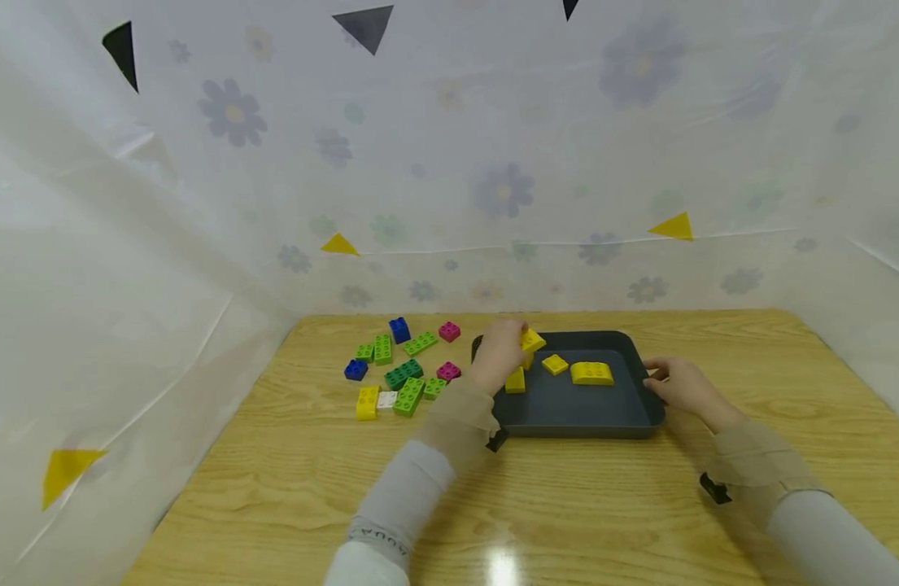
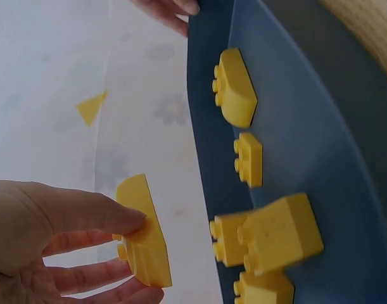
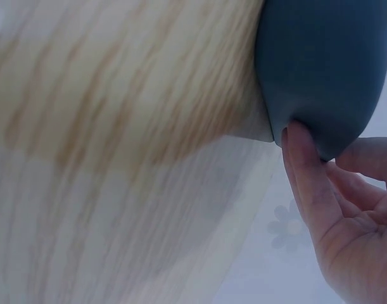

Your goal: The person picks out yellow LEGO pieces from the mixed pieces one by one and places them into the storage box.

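Observation:
My left hand (image 1: 499,354) is above the left part of a dark grey tray (image 1: 566,430). It pinches a yellow curved building brick (image 2: 144,231) between thumb and fingers, its studs turned toward the palm. Several yellow bricks lie in the tray, among them a rounded one (image 1: 591,374), a small one (image 1: 555,365) and a few clustered near the left hand, partly hidden by it in the head view. At the tray's right edge, my right hand (image 1: 685,384) holds the rim, fingertips (image 3: 298,130) against the outer wall.
Left of the tray, loose bricks lie on the wooden table (image 1: 273,488): several green ones (image 1: 408,396), blue ones (image 1: 399,330), pink ones (image 1: 449,331), a white one (image 1: 387,400) and a yellow one (image 1: 368,403). A flower-patterned curtain (image 1: 449,163) hangs behind the table and along its sides.

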The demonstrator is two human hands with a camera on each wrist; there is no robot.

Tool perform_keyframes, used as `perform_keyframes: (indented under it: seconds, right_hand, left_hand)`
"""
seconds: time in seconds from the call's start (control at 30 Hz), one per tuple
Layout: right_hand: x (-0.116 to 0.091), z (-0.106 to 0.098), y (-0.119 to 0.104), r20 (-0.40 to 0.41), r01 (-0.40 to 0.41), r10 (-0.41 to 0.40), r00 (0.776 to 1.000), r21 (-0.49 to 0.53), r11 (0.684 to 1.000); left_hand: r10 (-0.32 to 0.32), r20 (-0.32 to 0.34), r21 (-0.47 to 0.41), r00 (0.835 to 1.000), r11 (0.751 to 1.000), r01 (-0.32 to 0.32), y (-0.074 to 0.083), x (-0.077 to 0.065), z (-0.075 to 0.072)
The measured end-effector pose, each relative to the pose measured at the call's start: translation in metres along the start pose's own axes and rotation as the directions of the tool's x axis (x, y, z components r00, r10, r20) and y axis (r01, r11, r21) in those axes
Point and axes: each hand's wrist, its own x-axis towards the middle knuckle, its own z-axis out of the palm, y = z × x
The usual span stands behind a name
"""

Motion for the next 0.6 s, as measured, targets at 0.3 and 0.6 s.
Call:
perform_keyframes:
  seconds: [0.3, 0.6]
  right_hand:
    - [0.000, -0.002, -0.001, 0.000, 0.007, -0.007, 1.000, -0.001, 1.000]
    - [-0.001, -0.002, -0.001, -0.003, 0.007, -0.007, 1.000, -0.010, 1.000]
  left_hand:
    - [0.107, 0.038, 0.041, 0.994, 0.993, -0.108, 0.020, -0.004, 0.021]
    - [0.155, 0.107, 0.145, 0.982, 0.975, -0.170, 0.028, -0.007, 0.042]
